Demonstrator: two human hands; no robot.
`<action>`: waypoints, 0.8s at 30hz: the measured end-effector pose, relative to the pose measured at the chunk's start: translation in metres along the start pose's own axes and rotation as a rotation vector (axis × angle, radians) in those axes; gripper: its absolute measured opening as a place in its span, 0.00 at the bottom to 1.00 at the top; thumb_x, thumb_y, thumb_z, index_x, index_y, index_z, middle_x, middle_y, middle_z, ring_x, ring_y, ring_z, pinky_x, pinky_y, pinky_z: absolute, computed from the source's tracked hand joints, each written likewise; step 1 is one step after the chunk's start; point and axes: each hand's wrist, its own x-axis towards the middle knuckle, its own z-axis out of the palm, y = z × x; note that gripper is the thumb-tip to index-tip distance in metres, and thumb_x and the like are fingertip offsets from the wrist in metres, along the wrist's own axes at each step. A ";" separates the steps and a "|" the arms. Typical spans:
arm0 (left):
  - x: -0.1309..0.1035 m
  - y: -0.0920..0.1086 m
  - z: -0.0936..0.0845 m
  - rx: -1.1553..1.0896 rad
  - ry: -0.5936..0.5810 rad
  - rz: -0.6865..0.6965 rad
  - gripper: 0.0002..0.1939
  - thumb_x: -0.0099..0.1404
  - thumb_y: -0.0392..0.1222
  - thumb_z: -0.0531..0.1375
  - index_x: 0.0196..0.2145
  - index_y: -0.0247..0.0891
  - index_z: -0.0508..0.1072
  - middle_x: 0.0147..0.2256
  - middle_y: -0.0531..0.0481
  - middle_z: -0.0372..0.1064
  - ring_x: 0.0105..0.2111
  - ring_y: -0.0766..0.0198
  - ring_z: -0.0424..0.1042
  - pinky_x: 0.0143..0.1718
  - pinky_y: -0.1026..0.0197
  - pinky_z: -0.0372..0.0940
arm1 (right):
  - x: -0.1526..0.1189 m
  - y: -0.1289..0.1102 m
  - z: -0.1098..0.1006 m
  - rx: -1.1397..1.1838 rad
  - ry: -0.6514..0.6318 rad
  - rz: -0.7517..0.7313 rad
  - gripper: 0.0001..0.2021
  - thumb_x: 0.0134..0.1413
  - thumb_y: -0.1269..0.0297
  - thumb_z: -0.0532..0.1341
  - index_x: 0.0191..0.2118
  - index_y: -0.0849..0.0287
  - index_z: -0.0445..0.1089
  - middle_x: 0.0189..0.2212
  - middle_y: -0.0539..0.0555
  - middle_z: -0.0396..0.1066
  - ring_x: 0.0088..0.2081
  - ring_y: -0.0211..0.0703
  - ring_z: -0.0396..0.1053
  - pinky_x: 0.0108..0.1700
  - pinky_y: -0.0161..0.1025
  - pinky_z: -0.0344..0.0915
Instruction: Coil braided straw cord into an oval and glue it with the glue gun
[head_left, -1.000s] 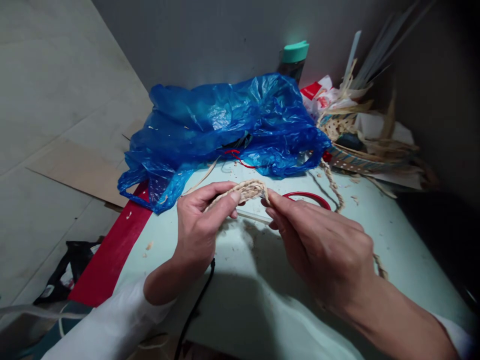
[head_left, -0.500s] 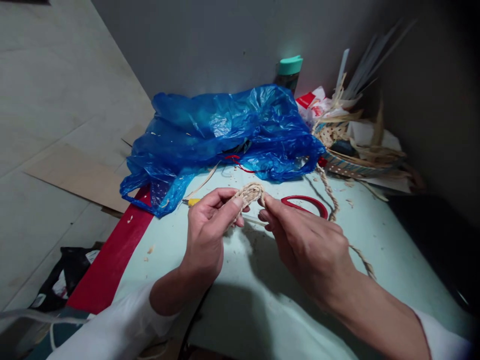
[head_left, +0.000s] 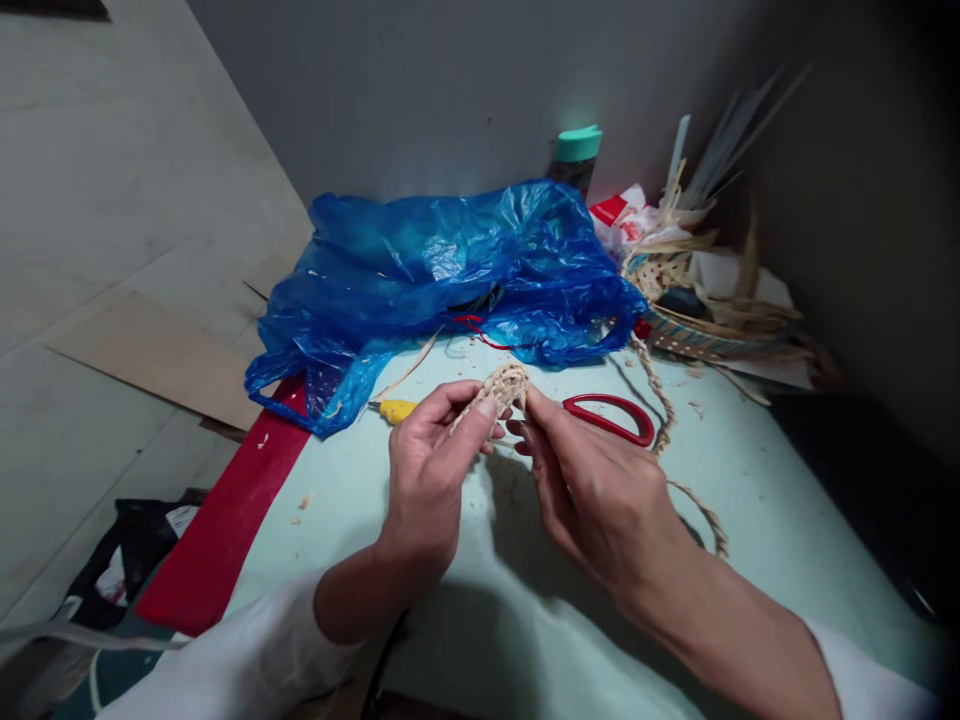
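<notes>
Drawn closer over the table (head_left: 345, 500) by a grey wall (head_left: 420, 90), left hand (head_left: 431, 455) and right hand (head_left: 604, 485) pinch the braid (head_left: 505, 382).

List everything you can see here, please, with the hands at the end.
Braided piece: one, tan, between the hands
Yellow tool: one, yellow, beyond left hand
Looped handle: one, red, beyond right hand
Braided cord: two visible stretches, tan, table's right
Plastic bag: one, blue, table's far side
Lidded container: one, teal lid, behind bag
Basket: one, tan and blue, far right
Thin strips: several, whitish, behind basket
Table: one, pale green, under the hands
Cardboard: one sheet, brown, left
Left hand: one, bare, holding braided piece
Right hand: one, bare, pinching its edge
</notes>
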 end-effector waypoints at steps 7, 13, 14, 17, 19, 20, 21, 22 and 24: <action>0.000 -0.001 -0.003 0.014 0.011 -0.008 0.05 0.64 0.42 0.67 0.38 0.41 0.82 0.36 0.52 0.76 0.37 0.67 0.72 0.43 0.66 0.67 | 0.000 -0.002 -0.005 0.050 -0.035 0.027 0.17 0.63 0.80 0.51 0.53 0.87 0.67 0.44 0.69 0.75 0.41 0.44 0.75 0.45 0.35 0.73; 0.001 -0.002 -0.005 0.044 -0.040 -0.007 0.04 0.64 0.41 0.67 0.35 0.40 0.82 0.35 0.51 0.73 0.38 0.65 0.70 0.43 0.64 0.65 | -0.002 -0.002 -0.008 0.007 -0.048 0.019 0.18 0.63 0.81 0.52 0.55 0.85 0.66 0.47 0.67 0.75 0.42 0.45 0.76 0.49 0.37 0.74; 0.001 -0.002 -0.005 0.047 -0.047 -0.007 0.04 0.64 0.41 0.67 0.35 0.40 0.82 0.35 0.51 0.73 0.38 0.65 0.70 0.43 0.64 0.65 | -0.003 -0.002 -0.008 0.010 -0.060 0.024 0.18 0.63 0.81 0.52 0.56 0.85 0.66 0.46 0.67 0.75 0.42 0.46 0.76 0.48 0.38 0.74; 0.002 -0.002 -0.005 0.055 -0.058 -0.002 0.04 0.64 0.40 0.66 0.35 0.40 0.83 0.35 0.51 0.72 0.38 0.65 0.69 0.43 0.63 0.64 | -0.004 0.000 -0.006 0.040 -0.081 0.024 0.19 0.61 0.82 0.51 0.56 0.86 0.65 0.47 0.68 0.74 0.42 0.48 0.76 0.47 0.40 0.76; 0.003 -0.003 -0.005 0.060 -0.060 0.006 0.04 0.64 0.39 0.67 0.34 0.40 0.83 0.34 0.51 0.70 0.38 0.65 0.68 0.42 0.63 0.63 | -0.004 0.000 -0.006 0.053 -0.075 0.016 0.20 0.60 0.82 0.50 0.56 0.87 0.64 0.47 0.70 0.74 0.43 0.49 0.76 0.47 0.41 0.76; 0.003 -0.003 -0.005 0.062 -0.062 0.009 0.03 0.63 0.39 0.67 0.33 0.40 0.83 0.33 0.51 0.70 0.37 0.66 0.67 0.42 0.63 0.63 | -0.003 0.001 -0.006 0.056 -0.077 0.012 0.20 0.60 0.82 0.50 0.55 0.87 0.64 0.47 0.70 0.74 0.43 0.50 0.76 0.46 0.41 0.76; 0.003 -0.003 -0.005 0.064 -0.065 0.008 0.03 0.63 0.39 0.67 0.32 0.39 0.82 0.33 0.52 0.69 0.37 0.66 0.67 0.41 0.63 0.62 | -0.003 0.001 -0.006 0.057 -0.080 0.006 0.20 0.60 0.82 0.50 0.55 0.87 0.64 0.47 0.71 0.74 0.44 0.50 0.76 0.46 0.42 0.76; 0.003 -0.003 -0.005 0.068 -0.070 0.004 0.03 0.63 0.39 0.67 0.32 0.39 0.82 0.32 0.52 0.68 0.36 0.66 0.66 0.40 0.63 0.62 | -0.003 0.001 -0.007 0.055 -0.082 0.004 0.20 0.59 0.82 0.50 0.55 0.87 0.64 0.47 0.71 0.74 0.44 0.51 0.76 0.45 0.42 0.76; 0.002 -0.003 -0.006 0.078 -0.079 -0.006 0.04 0.63 0.39 0.67 0.31 0.39 0.82 0.32 0.51 0.68 0.37 0.65 0.66 0.40 0.62 0.61 | -0.003 0.001 -0.007 0.057 -0.086 0.005 0.20 0.60 0.81 0.50 0.55 0.88 0.64 0.46 0.71 0.74 0.43 0.51 0.76 0.43 0.41 0.77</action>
